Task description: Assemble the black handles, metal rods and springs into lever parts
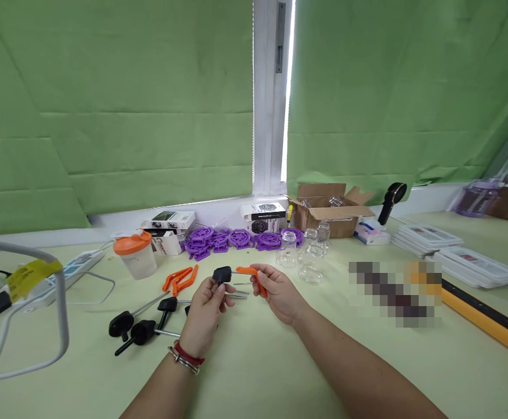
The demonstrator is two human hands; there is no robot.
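My left hand (203, 314) is closed around a black plastic part (223, 274) from which a thin metal rod runs to the right. An angled orange plastic piece (247, 270) is pinched in my right hand (279, 294); its end meets the rod, though I cannot tell how far the rod goes in. Below the hands and to the left lie several black pieces with metal rods, such as a cone-shaped black piece (142, 332). More orange angled pieces (181, 281) rest just beyond them. My left hand partly hides another dark piece.
Purple wheel-like parts (238, 238) and glass jars (311, 270) line the back, near an open cardboard box (332, 215). An orange-lidded cup (135, 256), a power strip (70, 273) and a bent white tube (64, 326) are leftward. White trays (476, 266) and a yellow-black bar (485, 317) are rightward.
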